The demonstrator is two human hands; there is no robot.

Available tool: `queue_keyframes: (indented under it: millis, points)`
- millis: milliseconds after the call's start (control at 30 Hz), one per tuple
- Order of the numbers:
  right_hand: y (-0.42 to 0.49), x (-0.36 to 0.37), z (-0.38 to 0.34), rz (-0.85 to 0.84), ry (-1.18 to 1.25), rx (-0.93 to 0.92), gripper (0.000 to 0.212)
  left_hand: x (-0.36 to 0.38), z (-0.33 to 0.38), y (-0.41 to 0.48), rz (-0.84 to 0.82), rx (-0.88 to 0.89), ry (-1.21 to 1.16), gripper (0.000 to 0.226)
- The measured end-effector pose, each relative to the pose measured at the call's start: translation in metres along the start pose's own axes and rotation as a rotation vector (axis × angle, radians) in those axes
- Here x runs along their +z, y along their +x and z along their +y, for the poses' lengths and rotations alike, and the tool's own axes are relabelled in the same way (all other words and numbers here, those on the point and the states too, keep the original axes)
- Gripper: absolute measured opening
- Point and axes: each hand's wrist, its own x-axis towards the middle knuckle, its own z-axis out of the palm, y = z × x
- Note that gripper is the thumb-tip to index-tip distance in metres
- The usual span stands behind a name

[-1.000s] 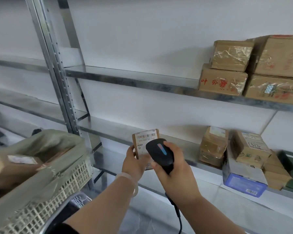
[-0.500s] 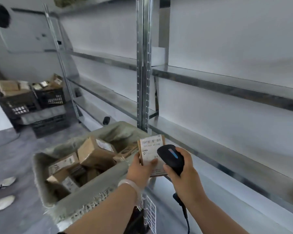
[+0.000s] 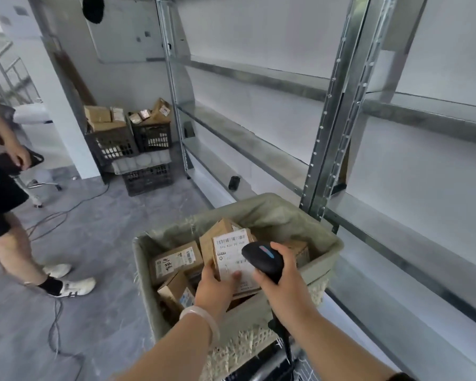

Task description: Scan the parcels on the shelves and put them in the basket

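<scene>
At the left edge of the frame a bystander [image 3: 0, 210] was cut off by the border, so that only dark clothing, an arm, bare legs and white shoes showed. The dark flat thing at that person's hand could not be made out. Cables [image 3: 52, 325] trailed over the grey floor beside them.

Further right, against the far wall, stacked crates [image 3: 149, 138] carried brown boxes too small and blurred to read.

Low in the middle stood the basket [image 3: 327, 259], lined with a greenish sack; both forearms hid much of its near wall. Other parcels [image 3: 176, 262] lay inside it, partly covered by one another.

The left hand [image 3: 216, 290], a pale bracelet [image 3: 201, 317] on its wrist, gripped the parcel [image 3: 231, 257] from below, thumb pressed on the white label and the fingers hidden behind the box. The parcel was held tilted over the basket's opening, above the others; whether it touched them could not be told. Most of its label print was blurred.

Just to the right, the right hand [image 3: 283, 273] was wrapped round the handle of the black scanner [image 3: 263, 261], whose head covered the parcel's right edge. Its cord [image 3: 285, 342] dropped toward the bottom of the frame.

Across the right side ran the metal shelves [image 3: 259, 149], their far end cut off by the border, with a small dark object [image 3: 234, 182] on a low one, too small to identify.
</scene>
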Motion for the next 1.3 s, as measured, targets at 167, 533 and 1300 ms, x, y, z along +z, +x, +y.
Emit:
queue_keyframes:
  millis: [167, 533, 1300]
  points:
    - [0.025, 0.038, -0.001, -0.108, -0.02, -0.006, 0.06, -0.024, -0.017, 0.026, 0.044, -0.097, 0.001, 0.072]
    - [0.032, 0.021, 0.018, -0.032, -0.041, -0.01, 0.061, -0.013, -0.007, 0.034, -0.017, 0.11, 0.296, 0.067]
    - [-0.253, -0.318, 0.042, 1.027, -0.121, 0.099, 0.062, 0.301, 0.133, -0.275, -0.701, 1.191, 0.408, 0.068]
